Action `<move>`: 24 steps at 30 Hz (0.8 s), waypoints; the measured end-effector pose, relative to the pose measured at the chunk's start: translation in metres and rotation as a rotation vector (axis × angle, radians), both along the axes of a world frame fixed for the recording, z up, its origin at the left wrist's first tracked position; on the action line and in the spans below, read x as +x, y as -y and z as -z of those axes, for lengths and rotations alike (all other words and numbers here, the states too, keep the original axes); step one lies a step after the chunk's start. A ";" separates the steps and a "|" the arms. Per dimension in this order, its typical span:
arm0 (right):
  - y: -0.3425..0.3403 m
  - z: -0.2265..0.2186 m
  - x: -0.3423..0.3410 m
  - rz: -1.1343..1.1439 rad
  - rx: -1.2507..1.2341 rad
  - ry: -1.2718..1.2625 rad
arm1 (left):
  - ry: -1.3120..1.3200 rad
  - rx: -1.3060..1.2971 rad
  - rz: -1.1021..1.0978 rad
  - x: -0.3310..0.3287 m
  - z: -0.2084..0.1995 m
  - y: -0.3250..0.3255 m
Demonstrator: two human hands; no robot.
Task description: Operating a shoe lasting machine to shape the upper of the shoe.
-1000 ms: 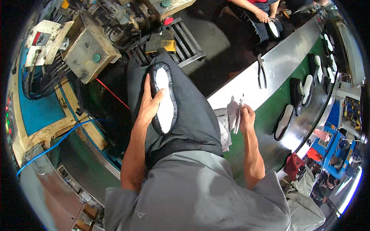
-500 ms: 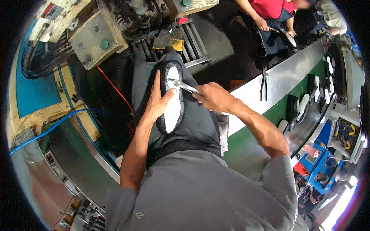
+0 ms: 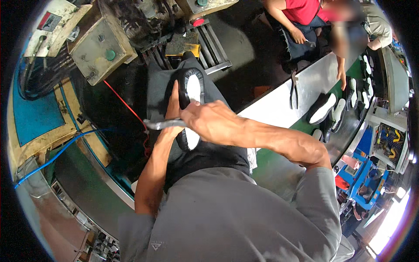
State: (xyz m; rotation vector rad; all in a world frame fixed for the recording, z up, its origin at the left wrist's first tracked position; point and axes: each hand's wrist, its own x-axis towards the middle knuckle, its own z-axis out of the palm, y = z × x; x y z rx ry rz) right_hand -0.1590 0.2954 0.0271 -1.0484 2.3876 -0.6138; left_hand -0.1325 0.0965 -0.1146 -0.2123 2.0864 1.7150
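A black shoe upper with a white insole [image 3: 193, 85] lies sole-up on my thighs, its dark edge gathered around the white. My left hand [image 3: 173, 107] wraps its left side, partly covered by my right arm's hand. My right hand [image 3: 209, 120] is closed on metal pliers [image 3: 163, 125], which point left across the shoe and over my left wrist. The middle of the insole is hidden under my right hand.
Dark-handled pliers [image 3: 293, 92] lie on the metal bench edge [image 3: 273, 111] at right. Beyond it, several black shoes with white soles [image 3: 323, 109] rest on the green belt. A co-worker's hand [image 3: 341, 77] reaches over it. A machine box [image 3: 100, 50] stands at far left.
My right hand has moved left and down over the shoe, swinging the pliers from the insole to across my left wrist. The co-worker's shoe has left their lap; another shoe shows on the belt.
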 end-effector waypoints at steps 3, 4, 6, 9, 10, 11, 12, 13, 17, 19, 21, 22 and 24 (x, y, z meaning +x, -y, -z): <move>-0.026 0.007 -0.018 0.071 0.090 0.059 | -0.064 0.053 -0.047 0.004 0.028 0.010; -0.041 0.020 -0.021 0.115 0.138 0.112 | -0.063 0.062 -0.045 0.003 0.030 0.006; -0.049 0.033 -0.027 0.150 0.181 0.207 | -0.070 0.033 -0.078 0.007 0.022 0.005; -0.048 0.037 -0.031 0.190 0.245 0.254 | -0.068 -0.055 -0.048 0.001 0.011 -0.003; -0.044 0.038 -0.032 0.189 0.266 0.220 | -0.070 -0.100 -0.043 0.001 0.010 -0.004; -0.032 0.026 -0.034 0.186 0.260 0.221 | -0.069 -0.105 -0.045 0.004 0.017 -0.002; -0.021 0.012 -0.036 0.173 0.178 0.234 | -0.139 -0.138 -0.014 0.006 0.025 -0.002; -0.009 0.000 -0.038 0.164 0.100 0.241 | -0.216 -0.165 0.019 0.004 0.033 -0.004; 0.042 -0.059 -0.048 -0.020 -0.268 0.073 | -0.144 0.470 -0.081 0.005 0.084 -0.002; 0.018 -0.043 -0.062 0.022 -0.174 0.189 | -0.215 0.011 0.039 0.007 0.066 0.007; -0.023 -0.014 -0.063 0.063 -0.017 0.188 | -0.161 -0.050 -0.039 0.002 0.036 0.001; -0.025 -0.022 -0.062 0.103 0.136 0.305 | -0.236 -0.042 -0.046 0.005 0.036 0.005; -0.042 0.010 -0.054 0.180 0.136 0.469 | -0.104 -0.051 -0.050 0.003 0.020 -0.004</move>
